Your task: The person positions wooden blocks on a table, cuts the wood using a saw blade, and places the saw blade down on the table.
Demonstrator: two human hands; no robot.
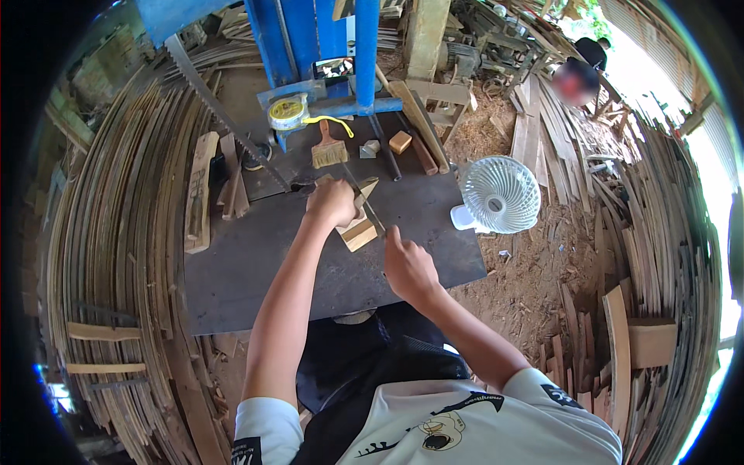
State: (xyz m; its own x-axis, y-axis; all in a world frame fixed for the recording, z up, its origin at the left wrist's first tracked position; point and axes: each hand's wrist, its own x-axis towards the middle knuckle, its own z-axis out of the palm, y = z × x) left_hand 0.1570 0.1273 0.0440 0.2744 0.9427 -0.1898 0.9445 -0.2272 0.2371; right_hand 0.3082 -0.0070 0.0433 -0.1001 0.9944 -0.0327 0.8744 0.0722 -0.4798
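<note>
My left hand (333,203) is closed on a small light wooden block (358,234) and presses it against the dark metal table (279,271). The block's near end shows below my fingers, and a pointed piece of wood sticks out beyond them. My right hand (409,266) is closed in a fist, its thumb along the near end of a long thin file-like tool (372,208). This tool slants away to the left, across the wood and beside my left hand. Its handle is hidden in my right fist.
A toothed saw blade (221,112) of a blue machine (366,54) runs down to the table, left of my hands. Beyond them lie a brush (329,151), a tape measure (287,113) and a small wood block (400,142). A white fan (500,195) stands right; a person (590,54) is far off.
</note>
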